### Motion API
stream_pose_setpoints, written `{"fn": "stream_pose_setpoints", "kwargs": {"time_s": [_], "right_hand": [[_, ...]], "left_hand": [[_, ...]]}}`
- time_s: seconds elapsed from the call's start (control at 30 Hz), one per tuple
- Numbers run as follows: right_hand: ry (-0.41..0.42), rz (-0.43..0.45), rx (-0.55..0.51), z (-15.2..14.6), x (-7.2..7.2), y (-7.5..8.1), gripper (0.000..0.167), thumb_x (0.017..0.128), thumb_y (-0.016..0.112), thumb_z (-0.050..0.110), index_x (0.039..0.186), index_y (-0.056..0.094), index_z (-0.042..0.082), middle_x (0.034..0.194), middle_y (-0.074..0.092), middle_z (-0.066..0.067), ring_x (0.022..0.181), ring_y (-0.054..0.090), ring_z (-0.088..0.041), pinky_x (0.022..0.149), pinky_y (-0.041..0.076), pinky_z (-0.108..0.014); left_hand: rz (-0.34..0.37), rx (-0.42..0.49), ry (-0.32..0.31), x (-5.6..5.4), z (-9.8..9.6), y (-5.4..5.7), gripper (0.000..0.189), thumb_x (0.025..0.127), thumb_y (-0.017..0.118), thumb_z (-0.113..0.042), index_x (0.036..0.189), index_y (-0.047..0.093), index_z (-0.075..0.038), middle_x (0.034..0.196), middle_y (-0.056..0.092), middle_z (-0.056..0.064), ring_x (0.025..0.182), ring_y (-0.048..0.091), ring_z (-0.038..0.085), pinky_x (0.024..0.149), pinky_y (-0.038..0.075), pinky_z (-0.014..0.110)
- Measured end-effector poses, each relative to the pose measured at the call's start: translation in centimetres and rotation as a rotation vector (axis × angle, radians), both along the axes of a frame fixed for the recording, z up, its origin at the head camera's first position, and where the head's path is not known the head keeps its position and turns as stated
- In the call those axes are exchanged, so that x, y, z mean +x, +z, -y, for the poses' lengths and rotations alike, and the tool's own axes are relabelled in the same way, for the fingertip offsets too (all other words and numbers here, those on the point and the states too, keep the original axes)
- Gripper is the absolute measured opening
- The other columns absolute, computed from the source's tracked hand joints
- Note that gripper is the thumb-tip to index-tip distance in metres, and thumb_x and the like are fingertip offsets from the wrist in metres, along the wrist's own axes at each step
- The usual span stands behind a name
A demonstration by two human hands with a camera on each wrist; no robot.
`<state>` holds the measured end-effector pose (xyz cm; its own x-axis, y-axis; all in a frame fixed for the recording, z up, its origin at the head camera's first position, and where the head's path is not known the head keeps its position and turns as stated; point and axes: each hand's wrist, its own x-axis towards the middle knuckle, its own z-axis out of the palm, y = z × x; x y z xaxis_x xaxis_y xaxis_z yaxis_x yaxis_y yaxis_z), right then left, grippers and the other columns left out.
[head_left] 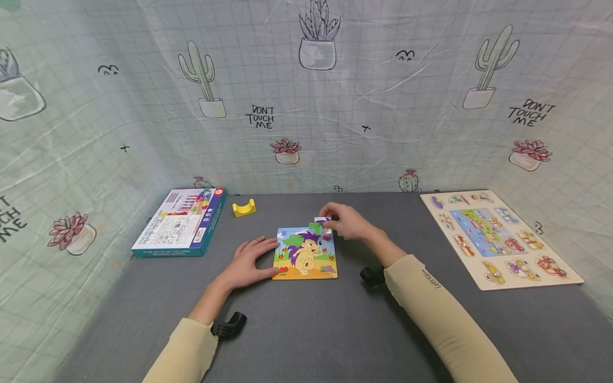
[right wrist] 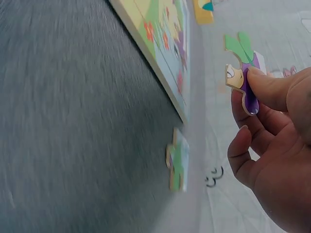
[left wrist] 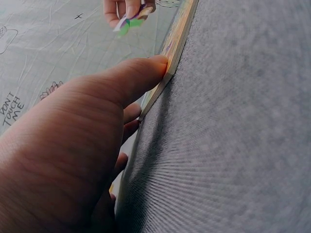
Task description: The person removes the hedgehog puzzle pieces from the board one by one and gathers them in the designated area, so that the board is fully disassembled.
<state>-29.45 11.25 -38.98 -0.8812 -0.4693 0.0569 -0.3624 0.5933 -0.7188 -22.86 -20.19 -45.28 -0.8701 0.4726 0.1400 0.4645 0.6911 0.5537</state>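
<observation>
A square jigsaw board [head_left: 313, 274] with a purple-spined hedgehog picture lies flat on the grey table. My left hand [head_left: 251, 260] rests at its left side with fingers spread, the thumb [left wrist: 150, 68] touching the lower left corner. Above the board's upper right corner, my right hand [head_left: 349, 221] pinches a jigsaw piece [right wrist: 249, 90] between thumb and fingers; it is purple, green and white with part of a face. In the right wrist view a second loose piece [right wrist: 179, 162] lies on the table just past the board's corner.
A boxed set [head_left: 179, 221] lies at the back left, with a yellow arch-shaped block [head_left: 244, 208] beside it. At the right lies a wooden peg puzzle board [head_left: 471, 258]. A patterned cloth [head_left: 359, 159] hangs behind the table and at its sides.
</observation>
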Motion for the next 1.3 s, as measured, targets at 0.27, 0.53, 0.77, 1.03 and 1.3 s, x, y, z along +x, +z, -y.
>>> {"fn": "stream_pose_setpoints", "kwargs": {"time_s": [0.27,0.53,0.77,1.03,1.3], "right_hand": [[-0.024,-0.004,0.009,-2.6,-0.1,0.2,0.014,0.1,0.063,0.007,0.114,0.063,0.005,0.112,0.065,-0.01,0.091,0.054,-0.024,0.079,0.046,-0.038],[-0.054,0.017,-0.004,-4.9,-0.3,-0.1,0.014,0.1,0.064,0.006,0.113,0.063,0.003,0.109,0.065,-0.01,0.092,0.054,-0.025,0.078,0.046,-0.038],[-0.059,0.016,0.007,-6.9,-0.9,-0.6,0.013,0.099,0.064,0.004,0.112,0.064,0.002,0.107,0.065,-0.011,0.09,0.054,-0.024,0.076,0.045,-0.036],[-0.04,0.001,0.034,-9.0,-1.1,-1.0,0.013,0.098,0.064,0.002,0.11,0.064,-0.001,0.103,0.064,-0.012,0.088,0.054,-0.025,0.075,0.044,-0.037],[-0.039,0.032,0.046,-10.4,-1.6,-1.9,0.015,0.097,0.065,0.003,0.111,0.064,-0.003,0.1,0.065,-0.012,0.086,0.055,-0.023,0.077,0.043,-0.037]], "left_hand": [[-0.003,-0.008,0.002,0.0,0.0,-0.1,0.07,0.088,0.075,-0.044,0.147,0.054,-0.011,0.152,0.046,0.014,0.147,0.026,0.039,0.115,0.008,0.064],[-0.001,-0.019,0.012,0.2,0.0,0.1,0.071,0.088,0.074,-0.046,0.147,0.054,-0.011,0.152,0.047,0.013,0.147,0.027,0.038,0.115,0.008,0.064],[0.003,-0.019,0.01,0.2,0.0,0.0,0.071,0.089,0.074,-0.046,0.147,0.054,-0.012,0.153,0.046,0.012,0.147,0.027,0.038,0.114,0.008,0.064],[0.005,-0.018,0.012,0.2,-0.1,0.0,0.071,0.088,0.075,-0.047,0.147,0.054,-0.012,0.152,0.047,0.013,0.147,0.027,0.038,0.115,0.008,0.064],[-0.004,-0.02,0.008,0.2,0.1,-0.1,0.071,0.089,0.075,-0.046,0.147,0.054,-0.012,0.152,0.047,0.012,0.146,0.028,0.038,0.114,0.009,0.065]]}}
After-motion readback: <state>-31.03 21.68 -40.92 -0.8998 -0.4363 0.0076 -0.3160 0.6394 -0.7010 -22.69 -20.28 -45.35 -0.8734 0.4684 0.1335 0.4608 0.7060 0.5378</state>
